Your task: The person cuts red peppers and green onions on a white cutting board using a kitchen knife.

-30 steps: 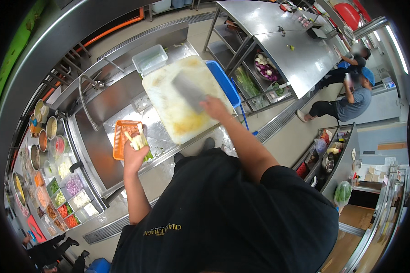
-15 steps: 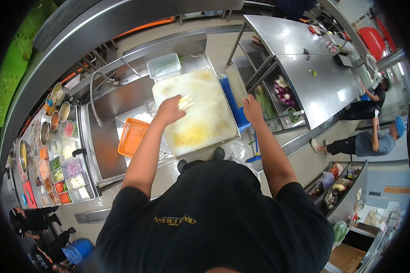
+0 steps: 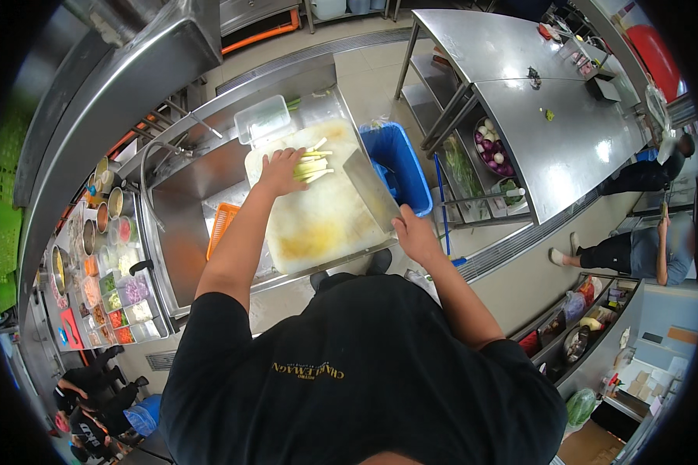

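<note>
Comm. kitchen: s/s sink (image 3: 180, 260), s/s prep table (image 3: 551, 147) w/ onions (image 3: 492, 146) below, tubbed chopped veg (image 3: 136, 291).

Pale-green and white stalks (image 3: 315, 166) at the left fingers (image 3: 293, 156); below these, an off-white board (image 3: 306, 221) blotched yellow. Silver-grey knife (image 3: 370, 191) at the right fingers (image 3: 405, 218), blue bin (image 3: 416, 172) beyond them. Orange basket (image 3: 221, 226), lower left of the left fingers.

A large white rectangular plastic cutting board (image 3: 329, 217) lay over a stainless-steel sink (image 3: 182, 252), a yellow stain (image 3: 306, 245) spread toward its near edge. Slender pale green-and-white stalks (image 3: 316, 168) lay bunched near its far edge. A broad grey steel cleaver (image 3: 371, 191) overlapped its right edge, contact unclear.
</note>
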{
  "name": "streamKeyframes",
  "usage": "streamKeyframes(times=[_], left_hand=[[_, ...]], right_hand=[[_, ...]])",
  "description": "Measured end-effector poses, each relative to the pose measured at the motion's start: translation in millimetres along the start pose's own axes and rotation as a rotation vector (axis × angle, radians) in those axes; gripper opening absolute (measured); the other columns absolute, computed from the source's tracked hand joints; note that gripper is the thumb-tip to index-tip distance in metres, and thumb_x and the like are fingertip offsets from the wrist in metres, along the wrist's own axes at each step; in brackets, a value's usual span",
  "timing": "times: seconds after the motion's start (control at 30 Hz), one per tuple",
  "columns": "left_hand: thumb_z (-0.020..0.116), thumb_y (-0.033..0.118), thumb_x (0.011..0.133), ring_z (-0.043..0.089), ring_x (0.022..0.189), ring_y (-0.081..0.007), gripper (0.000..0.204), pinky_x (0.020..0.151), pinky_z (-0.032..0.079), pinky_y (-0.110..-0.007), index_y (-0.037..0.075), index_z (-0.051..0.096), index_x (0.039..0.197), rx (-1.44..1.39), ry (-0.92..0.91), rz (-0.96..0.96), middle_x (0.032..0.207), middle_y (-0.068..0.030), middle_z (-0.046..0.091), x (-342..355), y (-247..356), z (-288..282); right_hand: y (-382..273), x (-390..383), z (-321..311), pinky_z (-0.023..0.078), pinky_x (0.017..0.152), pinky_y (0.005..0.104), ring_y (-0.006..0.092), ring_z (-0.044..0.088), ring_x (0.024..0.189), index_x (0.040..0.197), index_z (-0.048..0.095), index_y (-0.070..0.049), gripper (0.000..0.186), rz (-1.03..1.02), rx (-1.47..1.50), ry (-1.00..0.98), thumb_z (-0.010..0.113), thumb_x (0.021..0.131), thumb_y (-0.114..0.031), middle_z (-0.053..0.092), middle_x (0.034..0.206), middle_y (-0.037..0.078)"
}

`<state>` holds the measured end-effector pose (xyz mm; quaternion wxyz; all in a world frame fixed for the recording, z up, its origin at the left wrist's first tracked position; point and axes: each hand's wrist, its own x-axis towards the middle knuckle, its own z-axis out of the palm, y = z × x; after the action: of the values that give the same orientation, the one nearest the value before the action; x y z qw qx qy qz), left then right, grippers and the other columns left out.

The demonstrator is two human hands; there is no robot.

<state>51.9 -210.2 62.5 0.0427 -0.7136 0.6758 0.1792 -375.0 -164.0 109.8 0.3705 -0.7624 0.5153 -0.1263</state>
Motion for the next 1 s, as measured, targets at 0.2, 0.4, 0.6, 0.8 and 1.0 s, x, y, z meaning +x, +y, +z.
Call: streamKeyframes(times=[0.2,0.4,0.6,0.8,1.0], left_hand=[[0.095,0.049,0.071,0.048,0.149,-0.037,0.108,0.12,0.038,-0.069,0.031,0.049,0.168,0.0,-0.035,0.046,0.159,-0.0056,0.055,-2.1,25.6,-8.3],[0.082,0.04,0.095,0.068,0.131,-0.0305,0.039,0.11,0.048,-0.054,0.021,0.081,0.129,-0.291,0.371,0.023,0.134,-0.0054,0.078,18.3,-19.0,-17.2],[0.069,0.02,0.102,0.074,0.116,-0.0415,0.022,0.102,0.059,-0.054,0.011,0.081,0.119,0.028,0.461,-0.04,0.121,-0.0202,0.079,79.8,-113.8,-12.3],[0.067,0.009,0.093,0.075,0.106,-0.0453,0.018,0.094,0.061,-0.056,0.007,0.08,0.106,0.179,0.254,0.152,0.106,-0.0235,0.078,111.1,-130.4,-16.6],[0.07,0.005,0.083,0.075,0.096,-0.0442,0.013,0.087,0.06,-0.054,0.005,0.077,0.094,0.052,0.331,0.212,0.097,-0.0219,0.078,106.7,-127.7,-31.9]], right_hand=[[4.9,-10.8,19.3,0.055,0.081,0.0687,0.0564,0.074,0.089,0.124,0.049,-0.006,0.025,0.032,-0.247,-0.082,0.058,0.112,-0.026,0.076,0.091,0.032],[-0.8,-18.8,26.1,0.056,0.08,0.0678,0.055,0.074,0.089,0.124,0.049,-0.007,0.024,0.032,-0.264,-0.046,0.057,0.112,-0.025,0.076,0.091,0.03],[-9.3,-32.2,33.9,0.057,0.079,0.0662,0.053,0.075,0.087,0.124,0.051,-0.004,0.024,0.089,-0.32,-0.041,0.056,0.112,-0.024,0.077,0.091,0.029],[-5.5,-38.3,39.0,0.058,0.077,0.0645,0.0504,0.076,0.087,0.125,0.053,-0.002,0.024,0.051,-0.339,-0.01,0.051,0.112,-0.021,0.078,0.091,0.026],[-8.0,-36.4,40.1,0.058,0.076,0.0647,0.051,0.076,0.084,0.121,0.051,-0.003,0.022,0.045,-0.338,0.006,0.054,0.113,-0.024,0.077,0.089,0.027]])
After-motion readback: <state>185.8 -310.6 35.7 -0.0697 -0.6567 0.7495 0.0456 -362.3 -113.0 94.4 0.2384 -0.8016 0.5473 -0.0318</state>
